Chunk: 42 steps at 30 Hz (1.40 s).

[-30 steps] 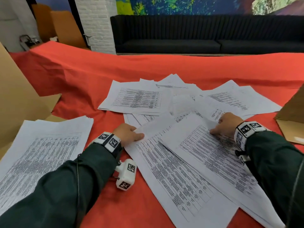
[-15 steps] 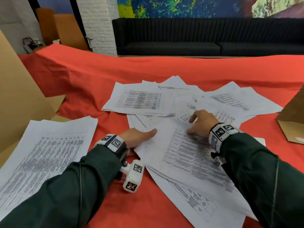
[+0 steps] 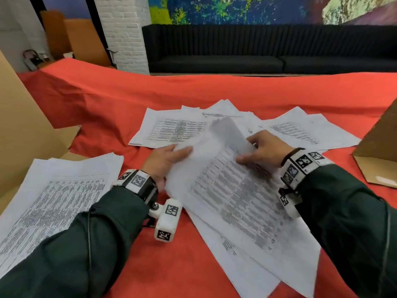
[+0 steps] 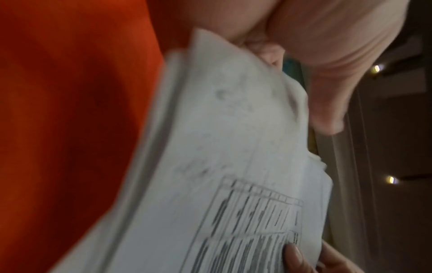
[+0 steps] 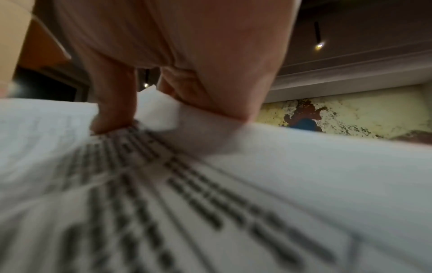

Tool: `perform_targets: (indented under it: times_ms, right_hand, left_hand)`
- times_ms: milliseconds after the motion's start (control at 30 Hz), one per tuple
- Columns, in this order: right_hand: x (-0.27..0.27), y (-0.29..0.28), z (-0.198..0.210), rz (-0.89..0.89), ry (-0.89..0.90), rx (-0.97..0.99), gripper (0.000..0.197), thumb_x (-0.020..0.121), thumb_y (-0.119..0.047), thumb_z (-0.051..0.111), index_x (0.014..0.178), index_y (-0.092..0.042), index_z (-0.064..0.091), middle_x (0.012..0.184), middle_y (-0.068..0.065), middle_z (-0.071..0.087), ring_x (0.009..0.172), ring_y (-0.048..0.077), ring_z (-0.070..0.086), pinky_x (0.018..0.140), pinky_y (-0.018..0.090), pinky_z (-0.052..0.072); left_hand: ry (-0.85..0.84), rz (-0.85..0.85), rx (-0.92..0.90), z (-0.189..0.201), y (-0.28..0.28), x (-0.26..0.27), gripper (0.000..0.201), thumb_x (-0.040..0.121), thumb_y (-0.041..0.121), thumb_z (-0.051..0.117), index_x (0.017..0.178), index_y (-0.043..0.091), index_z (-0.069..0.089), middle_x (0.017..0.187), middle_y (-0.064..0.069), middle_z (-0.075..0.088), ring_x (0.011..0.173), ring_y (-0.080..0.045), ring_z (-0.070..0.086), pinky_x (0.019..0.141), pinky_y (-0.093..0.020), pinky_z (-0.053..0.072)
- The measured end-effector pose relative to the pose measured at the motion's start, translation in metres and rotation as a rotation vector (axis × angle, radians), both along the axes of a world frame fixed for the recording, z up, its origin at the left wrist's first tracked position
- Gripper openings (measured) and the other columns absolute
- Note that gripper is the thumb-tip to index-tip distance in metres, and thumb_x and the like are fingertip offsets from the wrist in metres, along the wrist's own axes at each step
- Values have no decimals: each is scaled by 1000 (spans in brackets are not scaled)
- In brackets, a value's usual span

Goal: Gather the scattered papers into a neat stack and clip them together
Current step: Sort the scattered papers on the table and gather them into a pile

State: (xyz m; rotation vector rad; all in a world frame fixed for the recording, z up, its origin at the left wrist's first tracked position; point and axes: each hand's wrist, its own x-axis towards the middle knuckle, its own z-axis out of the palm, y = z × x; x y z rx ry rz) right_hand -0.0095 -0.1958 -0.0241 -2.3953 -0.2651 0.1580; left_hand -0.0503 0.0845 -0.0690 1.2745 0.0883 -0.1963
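A bundle of printed sheets is lifted at its far end off the red cloth, blurred with motion. My left hand holds its left edge, thumb on top. My right hand pinches its far right edge, thumb on the print. In the left wrist view the sheets run under my thumb. The right wrist view shows a finger pressing on the paper. More scattered sheets lie farther back on the cloth. A gathered stack lies at the left.
A red cloth covers the table. Cardboard pieces stand at the left and right. A black sofa runs along the far wall. No clip is in view.
Both hands have drawn the near sheets together and leftward, and the far end of the bundle has come up off the cloth. My right hand moved left, from pressing to pinching.
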Motion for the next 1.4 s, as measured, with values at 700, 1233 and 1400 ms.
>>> perform_targets:
  times_ms: [700,1233,1400]
  right_hand:
    - [-32,36,51,-343,-523,884,26,79,-15,66,102,-17,55,97,2,71,87,17,69,87,49,58]
    - [-24,39,-9,-466,-692,751,9,100,-16,46,104,-12,53,79,-14,53,65,-6,48,64,22,42]
    - [-18,31,-17,-477,-661,644,12,100,-18,49,106,-8,52,78,-17,56,65,-5,51,70,35,47]
  left_hand:
    - [-441,371,407,67,-48,8,31,67,46,90,81,22,76,84,3,79,82,-16,77,81,-45,64]
    - [-362,417,461,28,-60,3,44,80,40,84,90,0,70,77,-12,71,59,-14,61,54,-30,55]
    - [-345,340,534,18,-59,12,26,86,38,79,90,13,71,85,-8,75,73,-23,70,63,-27,58]
